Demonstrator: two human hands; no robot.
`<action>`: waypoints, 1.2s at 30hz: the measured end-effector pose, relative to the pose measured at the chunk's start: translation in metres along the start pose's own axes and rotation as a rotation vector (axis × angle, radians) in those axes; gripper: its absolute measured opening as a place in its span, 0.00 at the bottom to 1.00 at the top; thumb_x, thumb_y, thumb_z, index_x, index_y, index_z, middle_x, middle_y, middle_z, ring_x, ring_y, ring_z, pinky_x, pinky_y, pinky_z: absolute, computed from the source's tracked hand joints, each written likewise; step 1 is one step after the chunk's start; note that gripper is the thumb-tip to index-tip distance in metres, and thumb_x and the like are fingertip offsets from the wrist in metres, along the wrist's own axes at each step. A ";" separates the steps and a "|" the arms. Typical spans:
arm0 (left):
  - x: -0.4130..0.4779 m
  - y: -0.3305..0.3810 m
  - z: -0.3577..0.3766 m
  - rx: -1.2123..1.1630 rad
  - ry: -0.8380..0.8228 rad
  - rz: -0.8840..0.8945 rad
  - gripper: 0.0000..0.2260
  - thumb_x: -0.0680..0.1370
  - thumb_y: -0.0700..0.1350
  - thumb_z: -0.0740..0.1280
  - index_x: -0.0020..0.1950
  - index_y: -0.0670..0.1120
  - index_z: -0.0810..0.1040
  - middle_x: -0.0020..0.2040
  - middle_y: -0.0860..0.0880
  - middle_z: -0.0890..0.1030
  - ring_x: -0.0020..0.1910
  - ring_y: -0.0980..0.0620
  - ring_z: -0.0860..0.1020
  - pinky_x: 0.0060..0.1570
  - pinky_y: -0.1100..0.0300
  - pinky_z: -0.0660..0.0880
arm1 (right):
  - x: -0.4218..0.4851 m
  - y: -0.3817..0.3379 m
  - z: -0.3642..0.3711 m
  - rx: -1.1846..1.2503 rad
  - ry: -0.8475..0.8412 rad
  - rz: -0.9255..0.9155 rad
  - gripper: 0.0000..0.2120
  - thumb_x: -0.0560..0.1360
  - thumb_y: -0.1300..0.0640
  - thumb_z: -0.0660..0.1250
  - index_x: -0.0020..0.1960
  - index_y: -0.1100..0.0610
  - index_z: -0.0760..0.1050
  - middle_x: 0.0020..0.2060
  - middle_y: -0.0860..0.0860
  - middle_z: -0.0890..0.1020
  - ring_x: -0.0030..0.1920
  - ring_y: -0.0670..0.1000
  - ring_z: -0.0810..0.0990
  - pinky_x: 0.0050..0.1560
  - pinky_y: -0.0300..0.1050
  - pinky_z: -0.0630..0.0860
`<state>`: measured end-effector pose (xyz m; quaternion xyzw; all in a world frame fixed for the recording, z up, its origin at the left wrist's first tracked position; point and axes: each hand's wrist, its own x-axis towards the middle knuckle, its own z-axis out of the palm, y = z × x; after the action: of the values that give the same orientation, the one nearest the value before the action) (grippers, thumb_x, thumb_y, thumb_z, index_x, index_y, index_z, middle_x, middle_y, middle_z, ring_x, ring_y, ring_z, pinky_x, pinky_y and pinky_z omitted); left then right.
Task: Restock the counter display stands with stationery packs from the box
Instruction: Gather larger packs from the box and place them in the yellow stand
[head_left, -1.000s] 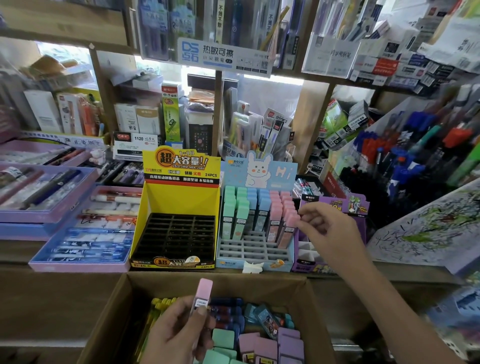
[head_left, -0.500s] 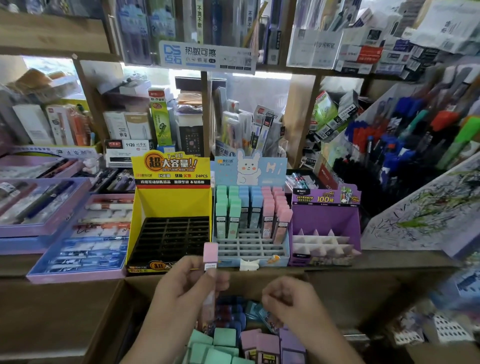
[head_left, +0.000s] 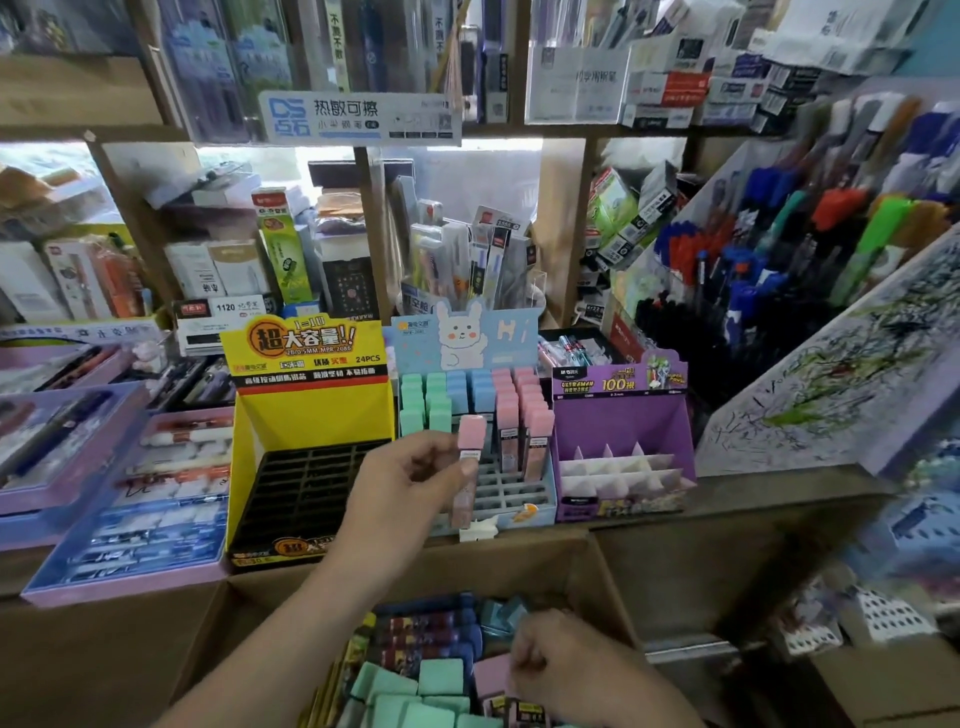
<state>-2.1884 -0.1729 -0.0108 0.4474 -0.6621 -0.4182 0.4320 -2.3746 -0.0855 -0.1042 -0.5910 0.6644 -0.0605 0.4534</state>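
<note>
My left hand (head_left: 410, 486) pinches a pink-capped pack (head_left: 469, 457) upright in front of the light-blue bunny stand (head_left: 498, 493). That stand holds green, blue and pink packs (head_left: 511, 410) in its back rows; its front slots are bare. My right hand (head_left: 566, 670) is down in the cardboard box (head_left: 582, 571), its fingers curled over a pink pack (head_left: 491, 675) among green, pink and dark packs. I cannot tell whether it grips that pack. A yellow stand (head_left: 311, 415) on the left has a black grid with no packs. A purple stand (head_left: 623, 447) sits on the right.
Flat lilac and blue trays of pens (head_left: 130, 509) lie on the counter at left. A slanted rack of coloured pens (head_left: 779, 249) and a scribbled test board (head_left: 852, 374) rise at right. Wooden shelves (head_left: 561, 218) crowded with boxed stationery stand behind.
My left hand has lifted the pink pack from the box up to the bunny stand. My right hand came back from the stand and dropped into the box.
</note>
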 end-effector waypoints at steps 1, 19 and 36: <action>0.005 -0.001 0.003 0.014 -0.001 0.010 0.06 0.77 0.43 0.74 0.41 0.52 0.83 0.35 0.47 0.78 0.36 0.55 0.76 0.40 0.52 0.78 | 0.001 0.000 0.000 0.002 0.000 -0.001 0.02 0.70 0.42 0.71 0.41 0.35 0.78 0.46 0.42 0.82 0.49 0.40 0.81 0.53 0.41 0.77; 0.042 -0.011 0.036 0.145 0.087 0.029 0.06 0.75 0.44 0.77 0.44 0.50 0.80 0.38 0.51 0.83 0.36 0.57 0.83 0.38 0.61 0.83 | -0.006 -0.010 -0.008 0.004 -0.035 -0.009 0.03 0.77 0.46 0.71 0.45 0.43 0.80 0.50 0.43 0.83 0.50 0.42 0.82 0.48 0.36 0.76; 0.043 -0.016 0.049 0.370 0.062 0.082 0.06 0.76 0.48 0.76 0.50 0.50 0.82 0.39 0.57 0.83 0.38 0.59 0.83 0.43 0.53 0.84 | -0.006 -0.012 -0.009 -0.009 -0.063 -0.007 0.01 0.78 0.49 0.70 0.48 0.45 0.80 0.50 0.43 0.83 0.52 0.43 0.81 0.48 0.37 0.73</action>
<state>-2.2412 -0.2096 -0.0307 0.5043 -0.7317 -0.2575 0.3793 -2.3727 -0.0879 -0.0886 -0.5969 0.6481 -0.0402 0.4713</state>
